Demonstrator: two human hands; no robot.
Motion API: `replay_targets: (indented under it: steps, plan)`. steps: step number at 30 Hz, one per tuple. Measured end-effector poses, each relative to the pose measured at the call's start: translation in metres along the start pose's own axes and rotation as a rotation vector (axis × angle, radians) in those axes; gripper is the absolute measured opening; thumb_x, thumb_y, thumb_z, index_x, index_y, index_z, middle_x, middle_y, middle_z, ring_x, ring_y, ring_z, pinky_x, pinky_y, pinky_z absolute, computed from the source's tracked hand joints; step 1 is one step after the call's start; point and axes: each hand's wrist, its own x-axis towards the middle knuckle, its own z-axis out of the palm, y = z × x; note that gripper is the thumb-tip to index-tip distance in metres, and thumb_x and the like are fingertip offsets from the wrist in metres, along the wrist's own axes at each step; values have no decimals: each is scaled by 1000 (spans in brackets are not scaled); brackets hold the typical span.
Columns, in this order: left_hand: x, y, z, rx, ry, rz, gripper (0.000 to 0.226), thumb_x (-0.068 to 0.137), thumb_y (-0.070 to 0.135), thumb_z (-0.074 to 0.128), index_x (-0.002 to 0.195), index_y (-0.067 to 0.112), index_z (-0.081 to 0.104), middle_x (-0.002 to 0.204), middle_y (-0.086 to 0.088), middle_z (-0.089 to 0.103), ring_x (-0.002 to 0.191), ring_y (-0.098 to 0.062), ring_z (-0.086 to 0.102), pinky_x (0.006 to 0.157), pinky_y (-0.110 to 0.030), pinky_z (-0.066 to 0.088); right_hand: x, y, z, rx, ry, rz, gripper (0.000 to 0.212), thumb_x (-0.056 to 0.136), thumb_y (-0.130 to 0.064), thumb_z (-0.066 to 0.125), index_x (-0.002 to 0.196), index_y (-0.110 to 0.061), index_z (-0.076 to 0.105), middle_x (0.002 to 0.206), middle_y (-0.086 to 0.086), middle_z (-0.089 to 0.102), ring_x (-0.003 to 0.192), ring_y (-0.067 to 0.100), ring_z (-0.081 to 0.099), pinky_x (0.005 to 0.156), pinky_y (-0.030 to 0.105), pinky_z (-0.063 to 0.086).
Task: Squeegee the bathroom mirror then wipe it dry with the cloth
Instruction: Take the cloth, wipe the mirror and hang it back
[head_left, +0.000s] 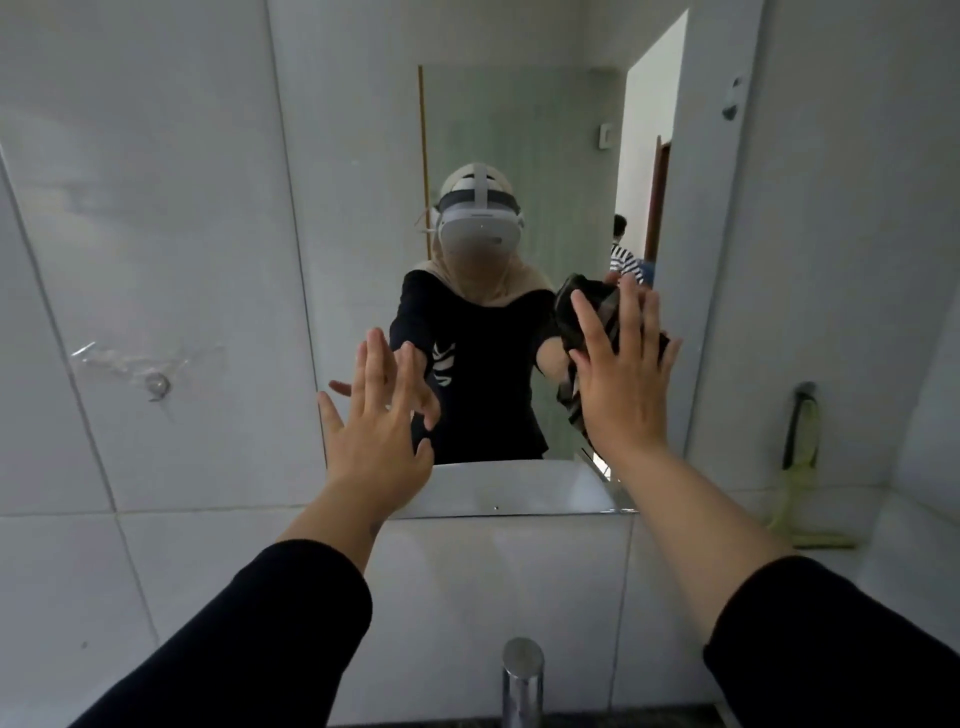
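The bathroom mirror (519, 156) hangs on the white tiled wall straight ahead. My right hand (621, 379) lies flat with spread fingers, pressing a dark cloth (605, 312) against the mirror's lower right part. My left hand (376, 421) is raised with its fingers apart at the mirror's lower left edge and holds nothing. A light green squeegee (802, 467) with a dark handle leans in the wall corner on the right, away from both hands.
A chrome tap (522, 680) rises at the bottom centre, below my arms. A small hook with clear tape (156, 384) sticks on the left tiles. In the mirror I see an open doorway with another person (623, 249) in a striped top.
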Motion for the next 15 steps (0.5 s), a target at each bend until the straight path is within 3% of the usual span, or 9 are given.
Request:
replay_targets:
  steps: [10,15]
  plan:
    - [-1,-7,8,-35,72,35,105,77,48,56,147,31,-20,146,1,-45,145,-20,-19,117,-52,10,-17,48,8,182,152,434,55,98,-29,38,150,-28,21,159,17,8,145,42,10,104,70,21]
    - [-2,-5,8,-36,90,25,100,80,44,55,148,29,-16,150,-1,-38,145,-23,-15,114,-57,3,-31,17,20,128,136,409,56,96,-27,43,148,-29,23,158,20,14,141,46,19,99,70,30]
